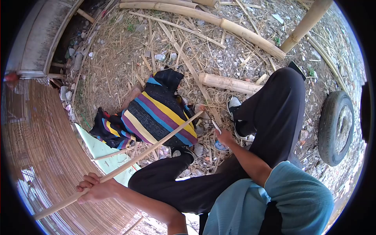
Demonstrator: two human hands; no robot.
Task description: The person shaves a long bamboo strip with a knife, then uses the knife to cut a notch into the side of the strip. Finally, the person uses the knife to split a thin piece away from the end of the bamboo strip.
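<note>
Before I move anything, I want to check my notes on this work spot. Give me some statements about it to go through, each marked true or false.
1. The left hand holds a long pale strip. True.
2. The right hand is empty. False: it holds a slim tool with a silvery part showing.
3. The striped cloth has yellow and blue bands. True.
4. The tyre is on the person's left. False: it is on their right.
5. The strip crosses in front of part of the cloth in this view. True.
</note>
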